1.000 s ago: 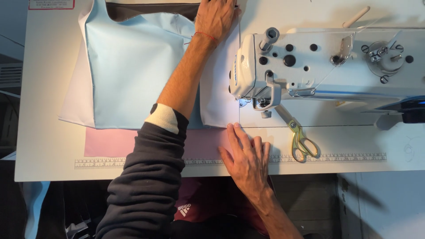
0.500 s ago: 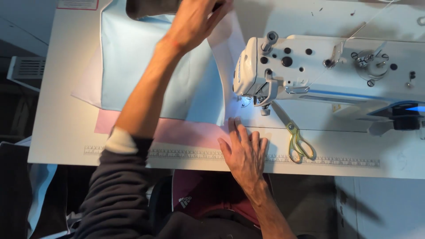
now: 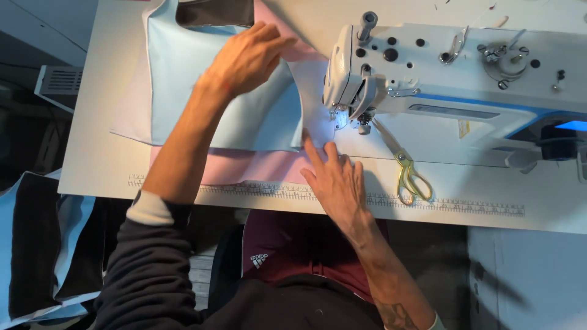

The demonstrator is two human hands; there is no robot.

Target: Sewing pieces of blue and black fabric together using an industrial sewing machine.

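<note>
White table (image 3: 104,165): spread fingers (image 3: 315,153) press pink fabric (image 3: 257,168)

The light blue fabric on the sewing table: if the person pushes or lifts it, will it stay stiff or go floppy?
Probably floppy: the light blue fabric lies flat and thin under the left hand. It likely slides easily, since the table looks smooth. Probably light.

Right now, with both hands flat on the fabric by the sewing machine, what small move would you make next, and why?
Probably slide the light blue fabric edge a little further under the needle. The right hand presses beside the presser foot and the left hand lies flat on the blue fabric, behind and left of the needle.
</note>
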